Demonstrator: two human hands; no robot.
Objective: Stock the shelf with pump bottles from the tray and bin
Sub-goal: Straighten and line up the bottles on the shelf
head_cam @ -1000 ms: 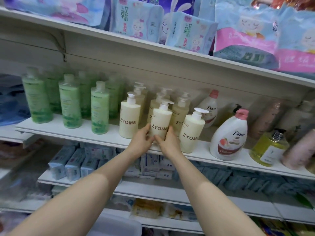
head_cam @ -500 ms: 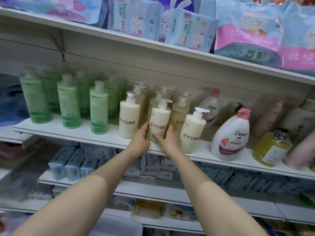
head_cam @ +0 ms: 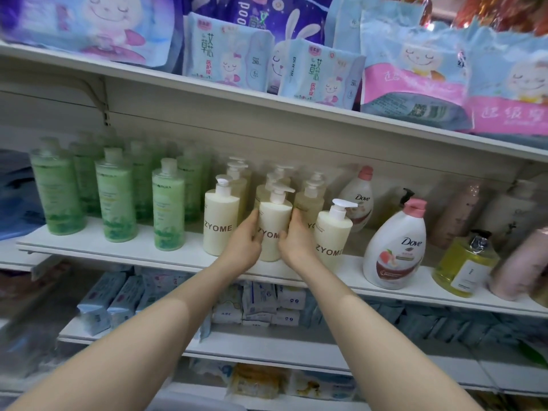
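Note:
A cream ZYOME pump bottle [head_cam: 274, 221] stands on the white middle shelf [head_cam: 118, 250], between two like bottles, one to its left [head_cam: 220, 222] and one to its right [head_cam: 333, 232]. My left hand [head_cam: 244, 243] grips its left side and my right hand [head_cam: 295, 241] grips its right side, fingers curled round the body. More cream pump bottles [head_cam: 310, 194] stand in rows behind. The tray and bin are not in view.
Green bottles [head_cam: 114, 197] fill the shelf's left part. Dove bottles [head_cam: 396, 247], a yellow bottle [head_cam: 464, 265] and pink bottles [head_cam: 519, 262] stand to the right. Packs of pads sit on the upper shelf [head_cam: 267, 105]; wipes packs [head_cam: 258, 304] lie below.
Both hands have pushed the held bottle a little further back on the shelf, closer to the rows behind. The camera has tilted slightly upward.

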